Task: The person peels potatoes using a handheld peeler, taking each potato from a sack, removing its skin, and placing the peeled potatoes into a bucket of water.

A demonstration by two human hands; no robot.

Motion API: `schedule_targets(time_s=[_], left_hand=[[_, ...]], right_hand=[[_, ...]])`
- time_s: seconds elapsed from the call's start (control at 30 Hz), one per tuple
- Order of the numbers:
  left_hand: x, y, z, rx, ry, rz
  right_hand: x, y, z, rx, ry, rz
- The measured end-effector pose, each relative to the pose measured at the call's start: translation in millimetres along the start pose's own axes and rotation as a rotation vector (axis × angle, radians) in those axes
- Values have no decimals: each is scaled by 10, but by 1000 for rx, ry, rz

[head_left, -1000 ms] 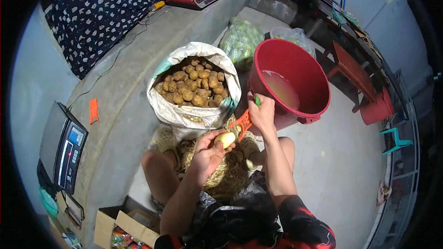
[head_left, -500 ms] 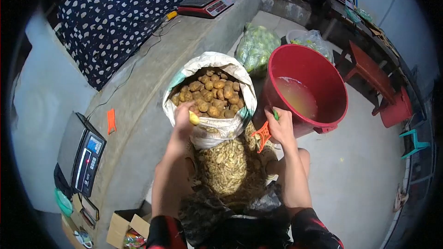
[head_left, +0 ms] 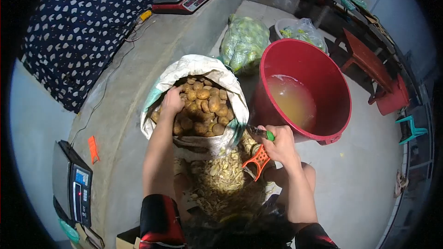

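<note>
A white woven sack stands open before me, full of brown unpeeled potatoes. My left hand reaches into its left side and touches the potatoes; its fingertips are mostly hidden, so I cannot tell whether it grips one. My right hand, closed, is beside the red bucket's near wall. It holds an orange peeler and a knife with a green handle, whose dark blade points left. Below the sack lies a heap of potato peelings, between my legs.
The large red bucket at right holds cloudy water. Behind are a bag of green vegetables and a bowl with a bag. A concrete ledge on the left carries scales and another orange peeler. A red stool stands right.
My left hand has moved up into the sack; the yellow peeled potato it held is out of sight. The view has shifted, and the knife blade now shows beside the right hand.
</note>
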State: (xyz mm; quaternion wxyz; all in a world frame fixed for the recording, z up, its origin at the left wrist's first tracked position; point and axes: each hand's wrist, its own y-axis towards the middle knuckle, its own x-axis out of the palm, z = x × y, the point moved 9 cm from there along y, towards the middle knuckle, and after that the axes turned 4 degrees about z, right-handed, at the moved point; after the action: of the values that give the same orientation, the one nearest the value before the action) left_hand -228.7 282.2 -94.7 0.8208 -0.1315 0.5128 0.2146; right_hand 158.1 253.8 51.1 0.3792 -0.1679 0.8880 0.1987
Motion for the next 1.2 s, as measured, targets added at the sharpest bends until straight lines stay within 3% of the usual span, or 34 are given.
schedule_targets(time_s=[0.13, 0.3, 0.37, 0.4, 0.47, 0.53, 0.6, 0.63, 0.8, 0.87, 0.97, 1.2], left_hand=[[304, 106, 232, 50, 58, -133], [388, 150, 74, -34, 44, -5], [271, 124, 161, 162, -257, 50], [185, 74, 171, 162, -252, 60], [217, -100, 199, -42, -1240, -230], [-124, -501, 504, -146, -1548, -349], [-269, -747, 655, -36, -1751, -472], [-401, -963, 780, -77, -1867, -452], [-739, -1926, 1280, 131, -1868, -489], [-738, -2252, 1427, 176, -1786, -430], [-686, -2807, 1679, 9, -1813, -512], [-442, -3264, 1535, -26, -1694, -401]], right_hand=[[95, 69, 74, 81, -15, -60], [127, 66, 77, 68, 18, -64], [122, 61, 116, 75, 19, -59], [112, 51, 141, 91, 22, -51], [65, 37, 91, 74, 25, -31], [30, 6, 33, 55, 32, -6], [28, -26, 24, 49, 59, 8], [8, -50, -5, 20, 64, 19], [14, -146, 37, 16, 218, 160], [13, -217, 40, 31, 442, 250], [-5, -309, -154, -6, 427, 264], [64, -426, -429, -134, 252, 198]])
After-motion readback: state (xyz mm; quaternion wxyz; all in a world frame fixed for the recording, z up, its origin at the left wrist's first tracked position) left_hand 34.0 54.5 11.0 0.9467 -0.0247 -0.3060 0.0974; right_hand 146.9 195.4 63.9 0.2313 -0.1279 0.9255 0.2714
